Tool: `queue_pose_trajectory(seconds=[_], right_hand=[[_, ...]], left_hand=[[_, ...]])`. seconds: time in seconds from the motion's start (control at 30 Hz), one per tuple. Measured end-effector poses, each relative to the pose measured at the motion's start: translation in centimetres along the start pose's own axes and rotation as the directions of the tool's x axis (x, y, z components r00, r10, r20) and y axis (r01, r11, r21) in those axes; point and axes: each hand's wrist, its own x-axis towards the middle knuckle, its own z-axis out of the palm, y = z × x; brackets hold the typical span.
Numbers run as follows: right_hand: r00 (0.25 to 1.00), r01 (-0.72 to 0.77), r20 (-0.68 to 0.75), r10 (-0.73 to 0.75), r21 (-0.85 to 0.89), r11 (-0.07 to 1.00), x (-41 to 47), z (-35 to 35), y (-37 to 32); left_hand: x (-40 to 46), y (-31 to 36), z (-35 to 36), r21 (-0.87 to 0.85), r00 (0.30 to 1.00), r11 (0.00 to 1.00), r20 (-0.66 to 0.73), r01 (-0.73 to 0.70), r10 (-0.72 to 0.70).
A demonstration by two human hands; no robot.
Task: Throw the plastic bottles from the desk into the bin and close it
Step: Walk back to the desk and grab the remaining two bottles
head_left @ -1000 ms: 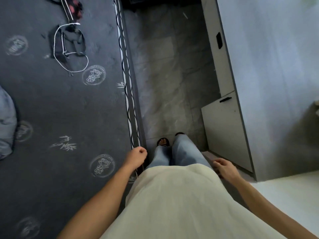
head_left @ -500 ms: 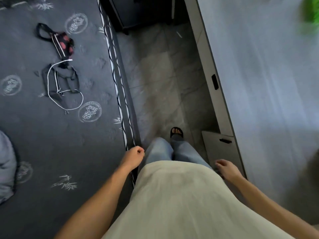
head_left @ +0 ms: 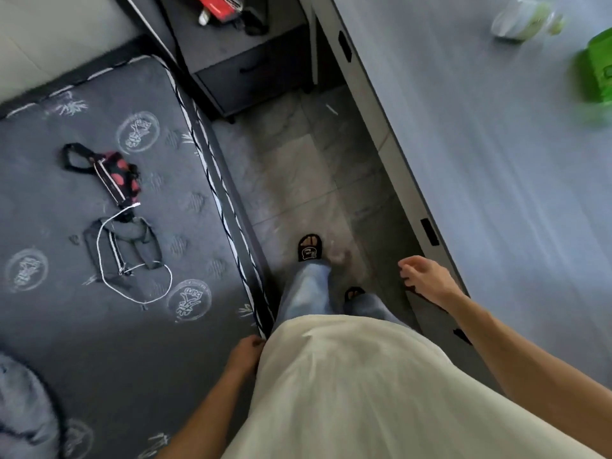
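A clear plastic bottle with a pale green label lies on its side at the far right of the grey desk. A bright green bottle or pack sits blurred at the desk's right edge. My right hand hangs by the desk's front edge, fingers loosely apart, holding nothing. My left hand is curled at my hip beside the mattress edge, nothing in it. No bin is in view.
A dark mattress with straps and a white cord fills the left. A black bedside cabinet with red items stands at the far end of the narrow tiled aisle. My sandalled feet stand in that aisle.
The view has tilted up and forward along the aisle, bringing the cabinet and the desk's bottles into sight. My right hand has lifted and opened a little; one foot stepped ahead.
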Motion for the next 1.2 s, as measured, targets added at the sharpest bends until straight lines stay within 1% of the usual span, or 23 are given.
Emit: queue_pose_trajectory(seconds=[0.17, 0.27, 0.4, 0.57, 0.63, 0.7, 0.83, 0.9, 1.07, 1.2], right_hand=[[0.992, -0.122, -0.033, 0.119, -0.069, 0.99, -0.1, 0.7, -1.2], [0.98, -0.195, -0.041, 0.193, -0.035, 0.98, -1.2, 1.3, -1.0], [0.952, -0.303, -0.031, 0.305, 0.055, 0.951, -2.1, 2.2, -0.4], [0.919, -0.385, 0.002, 0.394, 0.209, 0.899, -1.2, 2.5, 0.0], [0.905, -0.409, 0.002, 0.425, 0.276, 0.87, -0.1, 1.4, -0.3], [0.904, -0.402, -0.008, 0.428, 0.325, 0.856, 1.1, -0.1, -1.0], [0.933, -0.304, -0.078, 0.353, 0.359, 0.882, 4.6, -4.4, -3.0], [0.941, -0.258, -0.113, 0.32, 0.375, 0.89, 6.1, -6.7, -4.4], [0.923, -0.184, -0.187, 0.337, 0.556, 0.811, 8.8, -11.0, -7.2], [0.906, -0.193, -0.183, 0.381, 0.622, 0.759, 9.9, -12.2, -8.1]], left_hand=[[4.7, 9.2, -9.5, -0.027, 0.991, 0.993, -0.078, -0.111, 0.108], [6.6, 16.2, -13.9, -0.051, 0.979, 0.981, -0.09, -0.189, 0.184], [8.8, 25.3, -17.7, 0.065, 0.941, 0.942, -0.056, -0.33, 0.334], [10.3, 34.7, -19.3, 0.294, 0.897, 0.855, 0.013, -0.427, 0.443], [10.7, 37.3, -19.5, 0.379, 0.894, 0.821, 0.038, -0.426, 0.447], [10.9, 39.1, -20.0, 0.442, 0.901, 0.797, 0.067, -0.411, 0.428], [11.1, 40.9, -21.0, 0.522, 0.922, 0.772, 0.08, -0.363, 0.379], [11.1, 41.3, -21.7, 0.583, 0.929, 0.739, 0.077, -0.337, 0.362], [11.3, 42.5, -23.6, 0.664, 0.945, 0.686, 0.1, -0.297, 0.312], [11.7, 45.6, -24.9, 0.689, 0.946, 0.658, 0.135, -0.303, 0.295]])
